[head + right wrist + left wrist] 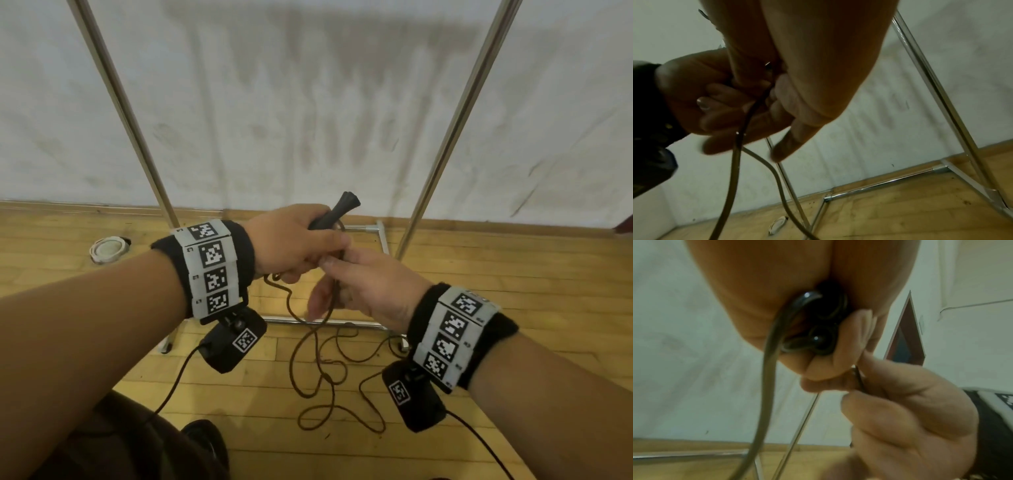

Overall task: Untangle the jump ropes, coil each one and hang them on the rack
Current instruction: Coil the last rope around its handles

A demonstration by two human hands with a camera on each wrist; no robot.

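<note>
**ITEM: Jump rope, dark cord, two black handles; coiling under way**

- **Left hand** (291,241): fist wrapped round both handles (334,214), held together as one bundle; handle tips stick out above the grip, twd the wall. Left wrist view shows the two rounded butt ends (821,337) side by side inside the curled fingers, cord exiting below. Prob. reason: handles paired as an anchor so the cord can be looped against a fixed point.
- **Right hand** (363,284): directly below and touching the left fist. Thumb and forefinger pinch the cord (334,294) just under the grip; other fingers loosely curled, cord running down across the palm. Seems placed to feed or measure the next loop.
- **Cord, remainder** (322,377): hangs from the pinch, then lies in loose, crossing loops on the wood floor (513,342) below both hands. No finished coil visible yet; most of the length looks uncoiled. Whether a 2nd rope is mixed into the floor loops: can't tell.
- **Rack** (455,120): chrome frame, uprights either side of and beyond the grip, base bars behind the floor loops. Top rail out of view.
- **Pose**: both forearms extended fwd, wrists converging at centre; left knuckles up, right hand thumb-up, back of hand facing right.
- **Misc**: white ring-shaped object (109,248) on floor, well left of the grip; wrist bands w/ markers, camera pods slung under each wrist.
</note>
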